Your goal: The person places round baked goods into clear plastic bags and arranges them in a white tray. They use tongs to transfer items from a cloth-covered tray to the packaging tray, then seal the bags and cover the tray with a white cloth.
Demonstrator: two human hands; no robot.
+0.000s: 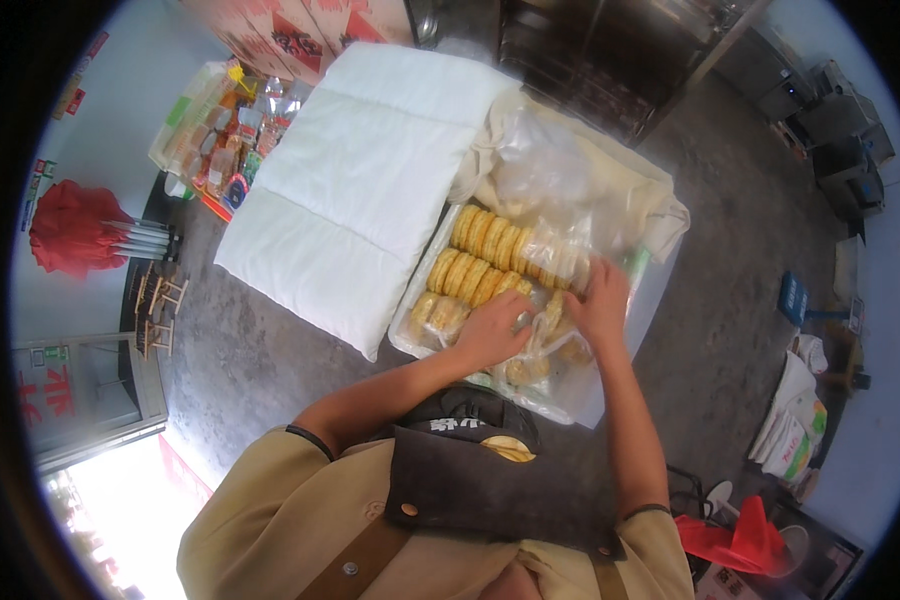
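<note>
A shallow white tray (402, 334) holds rows of round, flat golden pastries (473, 276) standing on edge. Clear plastic covers the far right of the rows. At the near side of the tray lies a clear plastic bag (542, 350) with pastries inside. My left hand (497, 330) is curled at the left of this bag, fingertips closed on its plastic. From the right, my right hand (602, 306) reaches over the tray with thumb and fingers bent around the bag's other side. Exactly where its fingertips grip is partly hidden.
A white quilt (355, 190) spreads to the left of the tray; a beige cloth (650, 195) and bunched clear plastic (540, 160) lie beyond. Packaged goods (235, 140) stand at far left, near a red umbrella (75, 228). Dark metal racks (595, 60) stand at the back.
</note>
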